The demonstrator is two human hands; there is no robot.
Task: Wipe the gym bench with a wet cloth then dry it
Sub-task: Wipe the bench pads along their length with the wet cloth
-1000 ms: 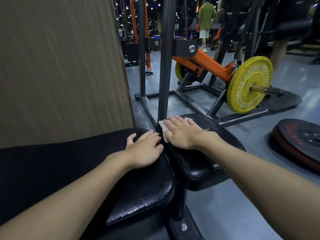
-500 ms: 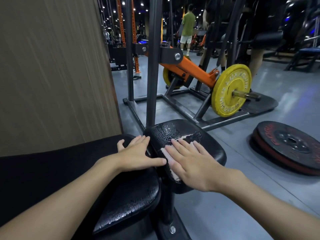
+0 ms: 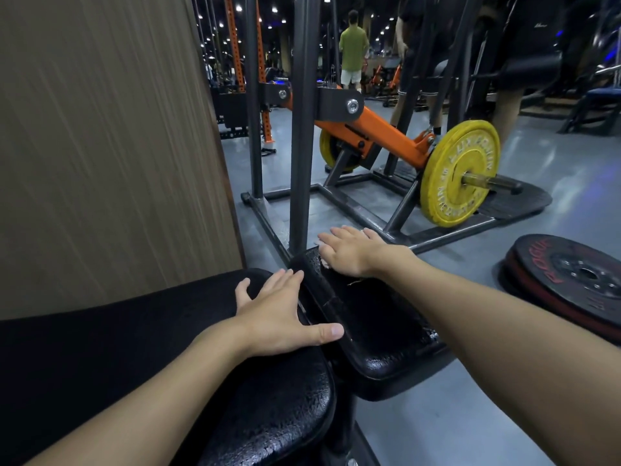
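Seat pad (image 3: 376, 331), black, pebbled and glossy, ends beside a grey steel post (image 3: 302, 146); at that far edge the right hand (image 3: 349, 253) lies flat, fingers straight, pressing a mostly hidden white cloth (image 3: 324, 262). Left of the seat pad, the left hand (image 3: 275, 317) rests flat, fingers spread, on the longer pad (image 3: 268, 398). Bare grey floor (image 3: 453, 432) lies right of the seat pad.

A grey floor (image 3: 554, 169), wood-grain wall (image 3: 100, 146), ceiling spotlights (image 3: 238, 8).

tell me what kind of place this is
A gym, almost certainly: a yellow plate sits on a machine with an orange arm, a black plate lies on the floor, and the bench is padded.
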